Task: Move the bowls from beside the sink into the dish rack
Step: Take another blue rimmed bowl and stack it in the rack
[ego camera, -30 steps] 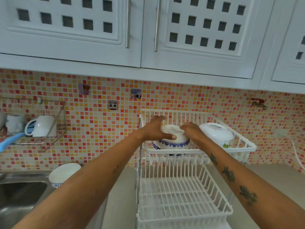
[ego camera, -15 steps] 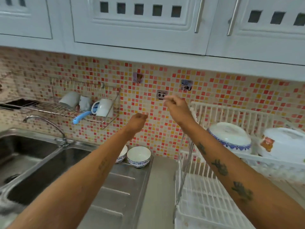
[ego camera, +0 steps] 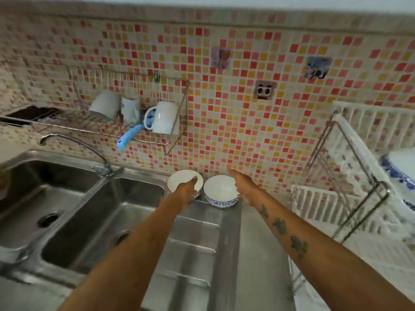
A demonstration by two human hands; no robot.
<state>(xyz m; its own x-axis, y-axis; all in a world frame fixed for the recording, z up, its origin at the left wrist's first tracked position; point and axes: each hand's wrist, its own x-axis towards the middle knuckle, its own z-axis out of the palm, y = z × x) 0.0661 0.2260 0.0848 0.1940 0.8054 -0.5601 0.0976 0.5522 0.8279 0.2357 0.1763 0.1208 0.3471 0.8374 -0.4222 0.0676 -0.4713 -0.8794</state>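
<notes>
Two white bowls with blue patterned sides stand side by side on the steel drainboard against the tiled wall. My left hand (ego camera: 187,192) reaches onto the near right rim of the left bowl (ego camera: 179,180); blur hides whether its fingers grip it. Just right of the right bowl (ego camera: 220,189), my right hand (ego camera: 244,185) is open with fingers stretched out, close to its rim. The white two-tier dish rack (ego camera: 350,198) stands at the right, with an upturned blue-and-white bowl (ego camera: 399,169) in its upper tier at the frame edge.
A double steel sink (ego camera: 134,209) with a curved faucet (ego camera: 74,142) lies to the left of the bowls. Above it, a wire wall shelf (ego camera: 175,144) holds mugs and a blue-handled tool. The ribbed drainboard (ego camera: 195,248) runs toward me between my arms.
Both hands left the bowl in the rack's upper tier, swung left and dropped to the two bowls beside the sink. The view turned left and down.
</notes>
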